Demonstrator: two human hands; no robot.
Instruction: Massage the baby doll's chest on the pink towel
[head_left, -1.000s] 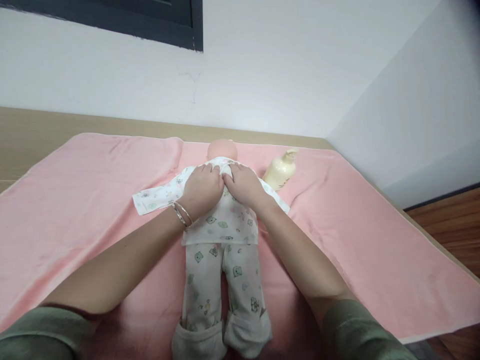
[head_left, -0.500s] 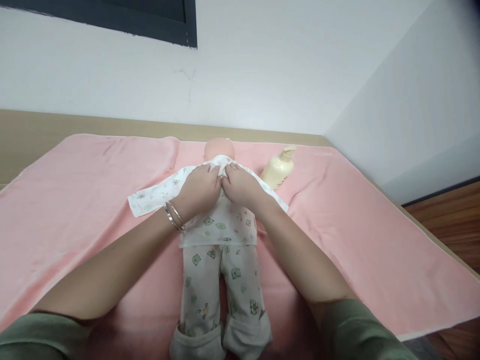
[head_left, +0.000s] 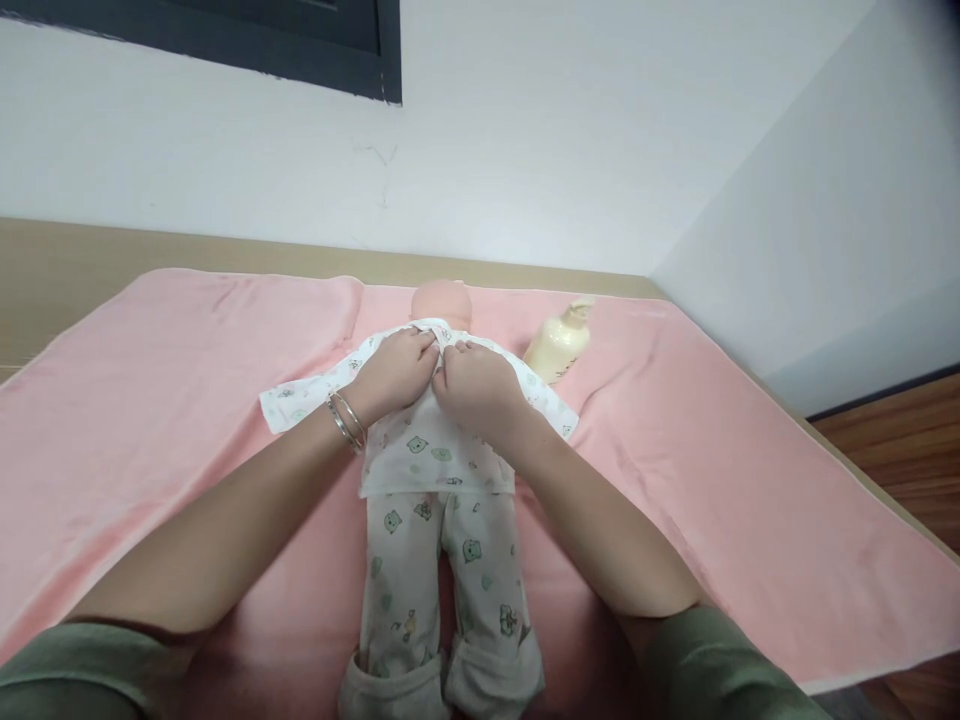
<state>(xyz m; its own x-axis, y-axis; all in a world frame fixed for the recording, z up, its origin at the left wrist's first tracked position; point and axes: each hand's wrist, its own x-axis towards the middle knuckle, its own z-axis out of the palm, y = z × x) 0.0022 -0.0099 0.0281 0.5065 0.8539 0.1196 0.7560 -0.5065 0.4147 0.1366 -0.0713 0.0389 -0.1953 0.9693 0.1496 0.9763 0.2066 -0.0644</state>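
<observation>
A baby doll (head_left: 441, 299) lies on its back or front, I cannot tell which, with its head at the far end. It wears a white printed baby shirt (head_left: 420, 455) and matching baby pants (head_left: 480, 560) with turned-up cuffs. Just below the neck, my left hand (head_left: 401, 368) pinches the shirt at its neckline. Beside it, my right hand (head_left: 480, 385) is closed on the shirt front, knuckles up. Both sets of fingertips meet near the shirt's middle and partly hide what they grip. The sleeves spread out to either side.
A pink blanket (head_left: 712, 480) covers most of the wooden surface (head_left: 67, 265). Right of the doll's head lies a cream pump bottle (head_left: 559, 345), tilted, close to the right sleeve. A white wall (head_left: 525, 150) rises behind.
My right hand has drawn slightly down and turned, its fingers more curled. The left hand has stayed near the neckline, shifting slightly left. The view has tilted a little.
</observation>
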